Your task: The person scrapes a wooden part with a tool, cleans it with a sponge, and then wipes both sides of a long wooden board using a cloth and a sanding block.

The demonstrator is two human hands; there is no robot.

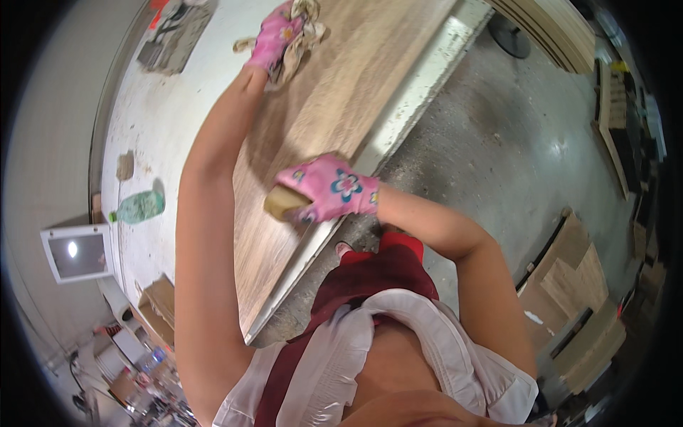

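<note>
A long wood-grain board (356,78) lies along a white workbench, its grain running away from me. Near the board's far left edge, my left hand (276,39), in a pink flowered glove, is closed round a crumpled beige cloth (304,43) that touches the board. Closer to my body, my right hand (329,186) wears a matching glove and grips a yellowish-brown block (284,204), perhaps a sponge or sanding block. It is held low over the board, with the fingers wrapped round its far side and partly hidden.
On the bench (153,107) to the left lie a green plastic bottle (141,206), a small brown block (125,165) and a pile of tools (176,35). A white-framed panel (77,252) stands by its edge. Stacked boards (569,292) lie on the concrete floor (484,142) at right.
</note>
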